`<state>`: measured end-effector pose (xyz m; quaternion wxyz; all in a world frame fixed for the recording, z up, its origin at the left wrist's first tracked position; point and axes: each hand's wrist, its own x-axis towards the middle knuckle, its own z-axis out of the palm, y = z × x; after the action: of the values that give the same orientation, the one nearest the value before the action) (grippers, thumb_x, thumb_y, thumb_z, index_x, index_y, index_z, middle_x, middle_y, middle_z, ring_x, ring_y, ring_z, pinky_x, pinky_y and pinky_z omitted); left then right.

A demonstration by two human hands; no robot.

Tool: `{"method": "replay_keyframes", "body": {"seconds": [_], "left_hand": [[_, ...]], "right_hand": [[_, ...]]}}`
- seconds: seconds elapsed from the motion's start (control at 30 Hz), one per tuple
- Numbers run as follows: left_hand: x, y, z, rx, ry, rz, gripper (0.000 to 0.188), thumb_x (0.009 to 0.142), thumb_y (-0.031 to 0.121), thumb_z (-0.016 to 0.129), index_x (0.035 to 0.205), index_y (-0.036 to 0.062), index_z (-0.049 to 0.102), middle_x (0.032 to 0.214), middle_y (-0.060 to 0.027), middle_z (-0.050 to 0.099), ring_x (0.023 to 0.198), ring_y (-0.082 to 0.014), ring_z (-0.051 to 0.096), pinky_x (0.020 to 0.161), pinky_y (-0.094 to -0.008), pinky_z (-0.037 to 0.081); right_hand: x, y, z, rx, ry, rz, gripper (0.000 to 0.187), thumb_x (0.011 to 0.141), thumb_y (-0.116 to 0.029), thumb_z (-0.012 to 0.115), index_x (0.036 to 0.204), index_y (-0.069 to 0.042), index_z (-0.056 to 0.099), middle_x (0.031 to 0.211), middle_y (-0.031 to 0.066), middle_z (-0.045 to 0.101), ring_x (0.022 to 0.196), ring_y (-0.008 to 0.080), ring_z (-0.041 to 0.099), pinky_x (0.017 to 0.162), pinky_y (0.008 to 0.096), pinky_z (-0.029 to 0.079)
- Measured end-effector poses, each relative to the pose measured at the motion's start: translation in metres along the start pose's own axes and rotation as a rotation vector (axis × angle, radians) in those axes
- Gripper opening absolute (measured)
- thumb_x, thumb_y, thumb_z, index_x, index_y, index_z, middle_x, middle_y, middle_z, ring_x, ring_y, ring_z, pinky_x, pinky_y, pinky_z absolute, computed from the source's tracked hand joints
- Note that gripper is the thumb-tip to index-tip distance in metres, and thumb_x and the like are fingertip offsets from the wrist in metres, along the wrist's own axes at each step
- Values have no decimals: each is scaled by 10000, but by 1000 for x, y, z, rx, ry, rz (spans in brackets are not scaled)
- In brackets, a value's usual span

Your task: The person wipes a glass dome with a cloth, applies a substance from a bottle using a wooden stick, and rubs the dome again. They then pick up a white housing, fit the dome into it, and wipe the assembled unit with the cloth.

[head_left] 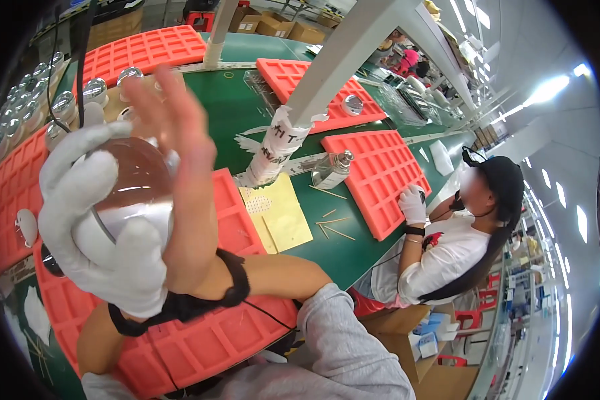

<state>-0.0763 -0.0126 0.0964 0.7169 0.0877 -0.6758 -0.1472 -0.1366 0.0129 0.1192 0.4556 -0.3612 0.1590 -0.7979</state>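
Note:
My left hand [130, 267], in a white glove, is closed around a shiny mirror-like dome [137, 173] with a white part beneath it. Brown and white reflections show on the dome's surface. Beside its right side, my bare right hand [183, 133] is raised with fingers stretched out and blurred. Whether the right hand touches the dome cannot be made out. Black bands with a thin cable circle my wrists. Under my arms lies a red compartment tray [207, 333].
Similar shiny domes [63, 105] crowd the far left. More red trays [373, 173] lie on the green table [230, 110]. A wrapped post [273, 153], a metal bottle [331, 169], yellow paper [280, 217] and thin wooden sticks [340, 233] are ahead. A co-worker [447, 247] sits at right.

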Motion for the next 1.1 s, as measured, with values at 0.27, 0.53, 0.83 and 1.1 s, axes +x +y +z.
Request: {"method": "replay_keyframes", "body": {"seconds": [0.27,0.53,0.83,1.1], "left_hand": [[10,28,13,-83,46,-752,241,854,7,619,1094,19,637,1143,-95,613,925,-153,626,826,-270,509],[13,32,3,-37,-171,-743,364,975,111,534,1314,-22,527,1261,-100,587,1151,-196,569,1005,-305,428],[15,16,9,28,-63,-531,194,841,65,634,1015,-17,654,991,-127,637,914,-239,629,824,-342,491],[9,17,-3,299,-321,-122,234,973,82,497,1090,-63,638,1128,-160,643,1040,-292,610,957,-353,442]], "right_hand": [[45,-24,-63,-1061,-633,-1089,757,1021,-573,290,1418,55,439,1361,277,545,1356,422,460,1166,579,236],[9,-14,-34,-232,-103,-2,781,980,-582,357,1369,81,497,1253,314,598,1278,488,514,1140,633,239],[38,-10,-56,-833,-576,-821,705,994,-451,438,1442,91,385,1186,312,620,1129,390,632,1051,439,437],[25,-30,-22,-148,-77,352,647,986,-306,496,1451,119,347,1248,316,590,1068,374,653,957,420,498]]}}
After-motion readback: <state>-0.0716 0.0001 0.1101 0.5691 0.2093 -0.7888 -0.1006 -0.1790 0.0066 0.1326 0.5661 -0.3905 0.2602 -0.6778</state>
